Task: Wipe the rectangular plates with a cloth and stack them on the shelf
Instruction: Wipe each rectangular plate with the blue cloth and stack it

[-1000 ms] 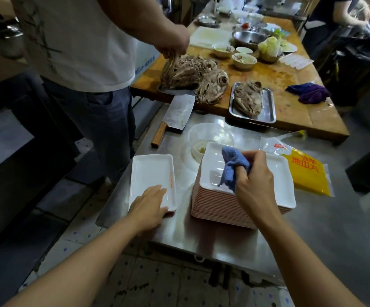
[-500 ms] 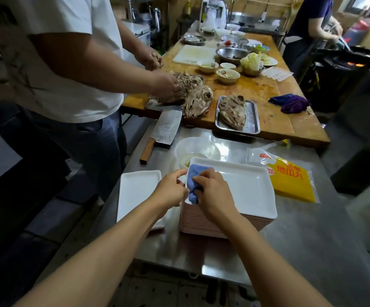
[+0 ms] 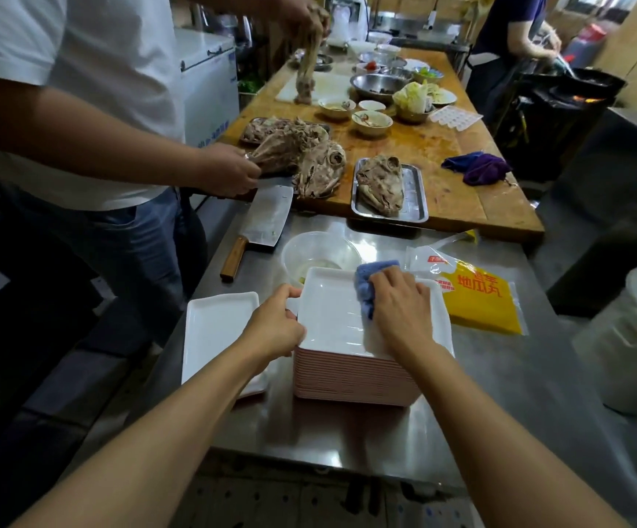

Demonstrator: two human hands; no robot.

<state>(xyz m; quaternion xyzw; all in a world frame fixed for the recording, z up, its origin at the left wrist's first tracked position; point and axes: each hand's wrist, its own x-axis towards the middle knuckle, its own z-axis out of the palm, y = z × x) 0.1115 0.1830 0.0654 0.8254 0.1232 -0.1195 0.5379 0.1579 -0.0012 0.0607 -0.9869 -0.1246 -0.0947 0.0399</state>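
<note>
- Your right hand (image 3: 396,310) lies palm-down on the top plate (image 3: 332,318) of the stack of plates (image 3: 351,379), its fingers closed over a blue cloth (image 3: 370,285) and pressing it flat against the plate's far right part.
- The cloth shows beyond and to the left of your knuckles; the rest is hidden under the hand.
- Your left hand (image 3: 275,325) grips the left edge of that same top plate, thumb on the rim near the far left corner and fingers curled under the edge.
- The stack, pink along its sides, stands on the steel surface (image 3: 499,394), near the front edge.
- A single white plate (image 3: 214,329) lies flat just left of the stack, partly under your left forearm, at the surface's left edge.
- A clear plastic bowl (image 3: 318,253) sits just beyond the stack, touching or nearly touching its far edge; I cannot tell which.
- A yellow packet (image 3: 477,299) lies to the right of the stack, close beside it.
- A cleaver (image 3: 267,219) with a wooden handle rests at the far left of the surface.
- Beyond it a wooden table (image 3: 461,184) carries a metal tray (image 3: 419,200), bowls and a purple rag (image 3: 477,167).
- A person in a white shirt (image 3: 111,89) stands at your left, handling meat on that table.
</note>
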